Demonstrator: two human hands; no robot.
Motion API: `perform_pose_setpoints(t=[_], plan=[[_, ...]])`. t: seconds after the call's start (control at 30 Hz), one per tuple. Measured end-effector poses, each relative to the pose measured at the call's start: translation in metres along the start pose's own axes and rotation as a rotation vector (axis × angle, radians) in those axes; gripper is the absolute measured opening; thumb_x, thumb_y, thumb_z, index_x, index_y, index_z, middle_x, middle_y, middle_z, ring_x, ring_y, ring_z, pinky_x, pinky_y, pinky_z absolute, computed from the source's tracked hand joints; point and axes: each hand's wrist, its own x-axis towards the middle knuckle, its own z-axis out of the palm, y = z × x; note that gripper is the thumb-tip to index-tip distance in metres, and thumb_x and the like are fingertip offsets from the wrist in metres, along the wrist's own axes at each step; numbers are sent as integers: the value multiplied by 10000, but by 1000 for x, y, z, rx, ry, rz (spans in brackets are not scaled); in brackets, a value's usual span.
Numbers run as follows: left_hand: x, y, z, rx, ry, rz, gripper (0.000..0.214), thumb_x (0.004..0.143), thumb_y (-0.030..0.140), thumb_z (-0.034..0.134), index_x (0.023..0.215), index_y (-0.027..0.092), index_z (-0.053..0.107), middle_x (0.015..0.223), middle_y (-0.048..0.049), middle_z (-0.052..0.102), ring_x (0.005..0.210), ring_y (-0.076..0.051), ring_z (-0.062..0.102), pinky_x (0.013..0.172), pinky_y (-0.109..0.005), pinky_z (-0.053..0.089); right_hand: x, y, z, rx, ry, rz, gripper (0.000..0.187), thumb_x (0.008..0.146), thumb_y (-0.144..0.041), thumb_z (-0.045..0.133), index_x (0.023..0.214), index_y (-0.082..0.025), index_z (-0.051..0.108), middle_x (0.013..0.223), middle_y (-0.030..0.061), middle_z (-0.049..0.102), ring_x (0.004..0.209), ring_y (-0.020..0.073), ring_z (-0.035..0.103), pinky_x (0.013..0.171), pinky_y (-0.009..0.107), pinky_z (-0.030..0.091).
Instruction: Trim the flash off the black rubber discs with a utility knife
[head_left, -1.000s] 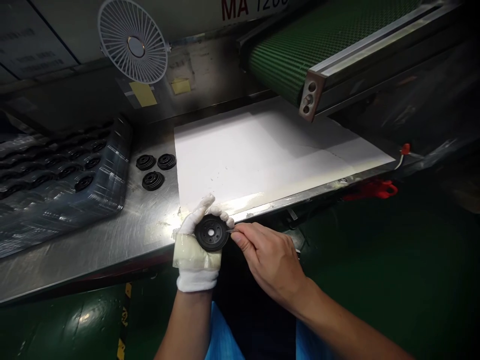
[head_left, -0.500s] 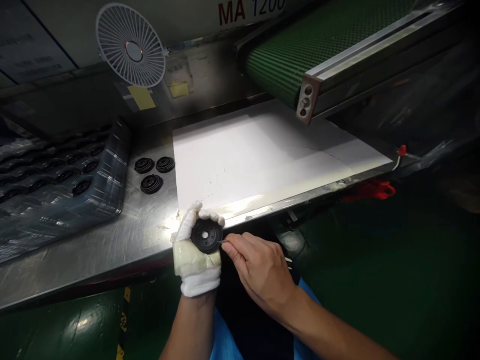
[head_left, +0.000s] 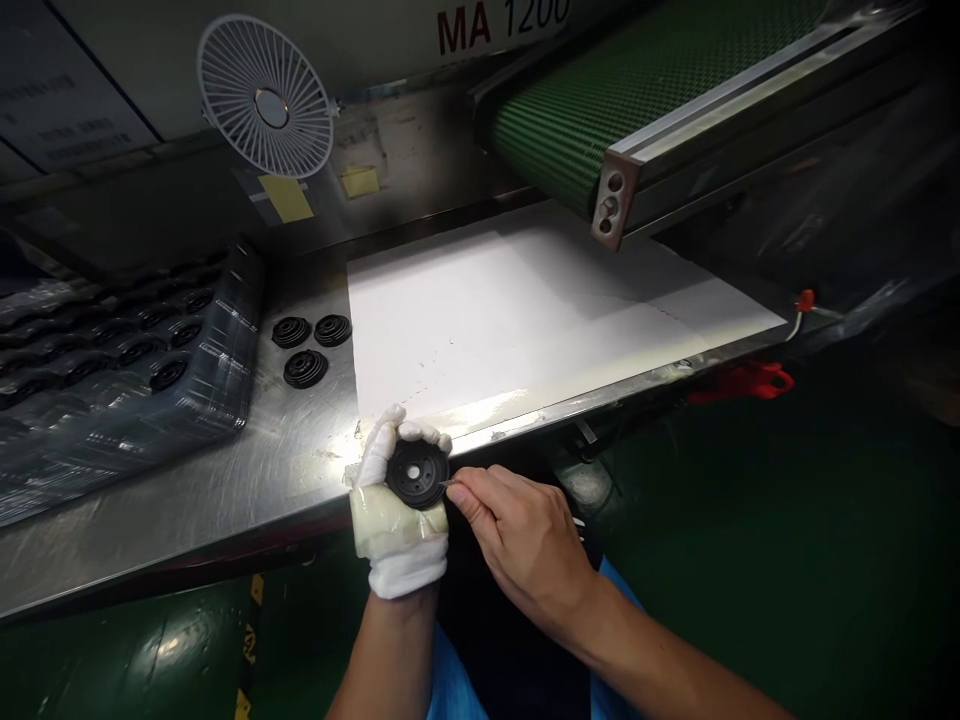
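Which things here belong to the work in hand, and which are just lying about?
In use: gloved left hand, black rubber disc, bare right hand, small pointed tool.

Lying about: three black discs, plastic tray of discs, white sheet, green conveyor belt, wire fan.

A tray (head_left: 127, 350) is sitting on the left of a steel table (head_left: 217, 500), with three discs (head_left: 305, 369) lying just to its right. A paper sheet (head_left: 525, 320) is lying further right, beneath a conveyor belt (head_left: 622, 110), and a fan (head_left: 266, 97) is hanging behind.
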Motion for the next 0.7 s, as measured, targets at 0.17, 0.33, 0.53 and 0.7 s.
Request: perform_pose_setpoints(t=[0.17,0.33,0.53,0.7], plan=[[0,-1,-2,11,0,11,147,812,246,634,943,177,644,739,23,559,700,-116,577,722,-302,510,-2,-2,1,16,-6,-4,284,1026,-352,410,932,-235,651,766,-7,615,684,149,579,653,250,375],[-1,-1,2,11,24,17,129,822,235,615,930,168,637,727,20,554,694,-121,568,704,-304,505,-4,-4,0,-9,-55,-11,251,1008,-345,454,869,-239,634,725,-21,591,641,153,552,608,267,345],[-2,1,5,19,23,26,137,817,232,613,937,168,630,735,18,550,703,-121,563,723,-307,500,-1,0,0,25,14,-1,260,1027,-346,418,963,-236,645,795,-8,618,702,152,576,656,256,360],[-1,-2,2,-7,3,33,137,813,225,625,942,178,627,735,28,552,706,-115,567,746,-311,504,-3,-4,5,-33,21,-15,279,1028,-355,408,940,-230,642,741,-4,593,658,161,554,627,270,343]])
